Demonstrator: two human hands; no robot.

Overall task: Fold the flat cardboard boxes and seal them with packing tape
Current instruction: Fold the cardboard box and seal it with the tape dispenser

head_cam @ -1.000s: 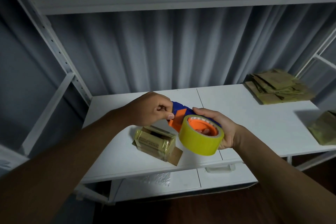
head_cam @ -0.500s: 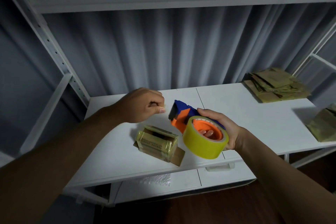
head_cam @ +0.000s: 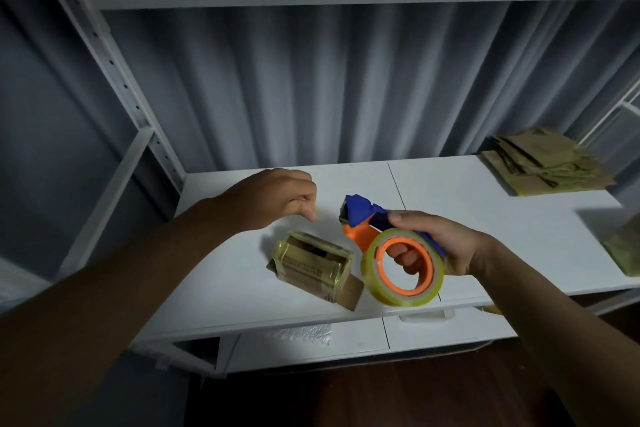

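A person is standing at a white shelf (head_cam: pixel 485 204), seen from a head camera looking down at both hands. The step in hand appears to be sealing: 1 small cardboard box (head_cam: pixel 313 265) is lying on the shelf near its front edge, already folded and wrapped in glossy yellowish tape, with a loose brown flap poking out at its lower right corner.

The right hand (head_cam: pixel 440 246) is gripping the handle of a tape dispenser (head_cam: pixel 377 236), blue and orange, carrying a roll of yellowish packing tape (head_cam: pixel 403 267), held just right of the box and above the shelf. The left hand (head_cam: pixel 277 198) is hovering above and behind the box, fingers loosely curled with the tips close together; whether they are pinching a tape end is too small to tell.

Next, the loose flap likely needs pressing flat and taping down, or a new flat box needs fetching. A stack of flat cardboard boxes (head_cam: pixel 543 166) is waiting at the far right of the shelf, well apart from the hands.
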